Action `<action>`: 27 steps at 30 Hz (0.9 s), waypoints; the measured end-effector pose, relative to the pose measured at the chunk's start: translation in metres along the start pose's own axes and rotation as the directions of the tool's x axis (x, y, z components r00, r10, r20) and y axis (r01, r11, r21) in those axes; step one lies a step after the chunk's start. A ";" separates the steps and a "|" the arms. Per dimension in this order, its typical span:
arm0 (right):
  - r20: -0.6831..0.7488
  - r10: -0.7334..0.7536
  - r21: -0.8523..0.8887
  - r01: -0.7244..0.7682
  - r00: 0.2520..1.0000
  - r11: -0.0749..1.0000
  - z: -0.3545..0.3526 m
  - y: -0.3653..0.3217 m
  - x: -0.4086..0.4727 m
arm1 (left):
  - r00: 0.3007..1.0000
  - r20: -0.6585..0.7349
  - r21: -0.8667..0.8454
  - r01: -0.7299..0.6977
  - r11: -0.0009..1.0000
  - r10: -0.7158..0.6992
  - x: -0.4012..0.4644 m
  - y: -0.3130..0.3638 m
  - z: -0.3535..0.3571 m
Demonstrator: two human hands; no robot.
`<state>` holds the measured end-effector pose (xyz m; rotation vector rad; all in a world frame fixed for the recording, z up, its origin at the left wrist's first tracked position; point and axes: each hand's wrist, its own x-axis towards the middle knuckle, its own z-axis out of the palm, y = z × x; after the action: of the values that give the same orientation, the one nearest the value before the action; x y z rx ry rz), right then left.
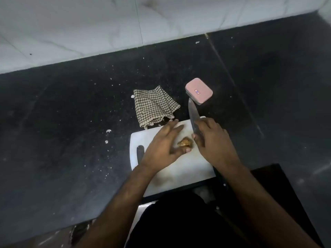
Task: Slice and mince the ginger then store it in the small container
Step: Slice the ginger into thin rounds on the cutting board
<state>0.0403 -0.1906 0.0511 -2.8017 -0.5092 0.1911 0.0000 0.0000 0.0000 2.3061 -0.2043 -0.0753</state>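
A knobbly brown piece of ginger lies on the white cutting board. My left hand lies over the board just left of the ginger, fingers straight, thumb tip touching its near side. My right hand grips the handle of a knife, whose steel blade points away from me, right of the ginger. The small pink container with its lid on stands on the counter beyond the blade tip.
A checked cloth lies crumpled on the dark speckled counter behind the board. White crumbs dot the counter. A white tiled wall runs along the back. The counter's front edge is close to my body.
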 end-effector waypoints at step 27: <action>0.042 0.143 0.229 -0.149 0.989 0.962 0.031 0.017 -0.037 | 0.983 -0.181 0.015 0.019 1.000 -0.016 -0.009 -0.006 0.028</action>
<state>0.0058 -0.2109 0.0190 -2.6102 -0.2651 0.2965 -0.0112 -0.0153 -0.0233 2.3160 -0.0922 0.1275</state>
